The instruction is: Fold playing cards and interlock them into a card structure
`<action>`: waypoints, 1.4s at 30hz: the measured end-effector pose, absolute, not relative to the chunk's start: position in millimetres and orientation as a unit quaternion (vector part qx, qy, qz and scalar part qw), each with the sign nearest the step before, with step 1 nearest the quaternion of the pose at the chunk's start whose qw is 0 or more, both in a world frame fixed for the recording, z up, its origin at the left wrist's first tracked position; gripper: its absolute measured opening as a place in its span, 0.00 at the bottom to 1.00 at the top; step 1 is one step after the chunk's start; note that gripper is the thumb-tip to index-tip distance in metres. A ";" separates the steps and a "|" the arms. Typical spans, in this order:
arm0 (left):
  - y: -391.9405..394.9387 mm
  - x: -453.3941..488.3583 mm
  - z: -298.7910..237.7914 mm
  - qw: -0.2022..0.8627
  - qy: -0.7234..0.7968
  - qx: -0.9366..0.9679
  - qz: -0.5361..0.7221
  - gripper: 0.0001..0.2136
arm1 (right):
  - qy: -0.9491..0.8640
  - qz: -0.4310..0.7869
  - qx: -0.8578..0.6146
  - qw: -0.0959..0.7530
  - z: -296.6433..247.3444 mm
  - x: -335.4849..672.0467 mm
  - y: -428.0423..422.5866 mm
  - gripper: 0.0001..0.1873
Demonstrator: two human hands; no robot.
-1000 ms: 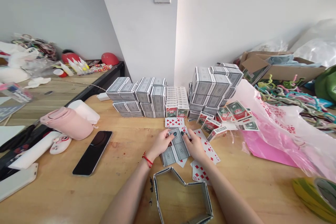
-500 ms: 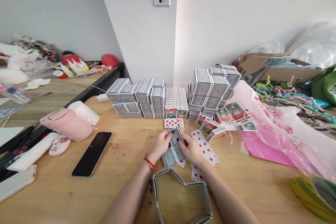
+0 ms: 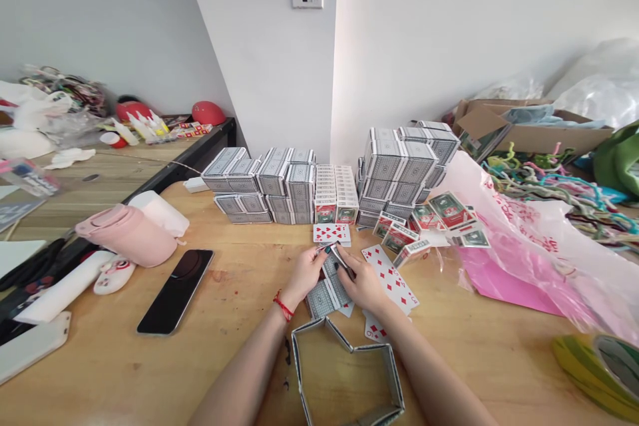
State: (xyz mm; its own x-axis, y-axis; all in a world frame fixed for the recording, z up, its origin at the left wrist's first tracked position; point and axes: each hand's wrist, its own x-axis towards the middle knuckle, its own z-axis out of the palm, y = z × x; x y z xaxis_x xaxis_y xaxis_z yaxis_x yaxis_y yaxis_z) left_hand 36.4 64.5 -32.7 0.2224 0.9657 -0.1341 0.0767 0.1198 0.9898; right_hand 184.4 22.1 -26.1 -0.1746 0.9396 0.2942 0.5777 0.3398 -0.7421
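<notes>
1. Fingers of the left hand (image 3: 304,274) are pinched together on the upper-left edge of a grey-patterned card piece (image 3: 335,274), thumb on top.
2. Fingers of the right hand (image 3: 368,285) curl closely around its upper-right edge; their undersides are hidden.
3. The piece sits between both hands over the tabletop (image 3: 239,319), just beyond a hollow card frame (image 3: 397,383). Face-up cards (image 3: 387,273) lie beside the right hand.
4. Judging by this grip, steady it with the left, press evenly with the right thumb, and keep edges straight.
</notes>
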 end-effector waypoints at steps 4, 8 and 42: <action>64.4 35.6 -28.1 0.620 0.461 0.495 0.397 0.15 | -0.744 0.220 -0.518 0.360 -27.0 179.2 19.2 0.32; 64.0 33.9 -21.9 0.612 0.450 0.504 0.410 0.16 | -0.729 0.271 -0.503 0.377 -25.9 177.4 17.2 0.37; 58.2 35.0 -13.0 0.598 0.417 0.579 0.365 0.14 | -0.403 0.706 -0.402 0.422 -26.0 192.6 28.3 0.17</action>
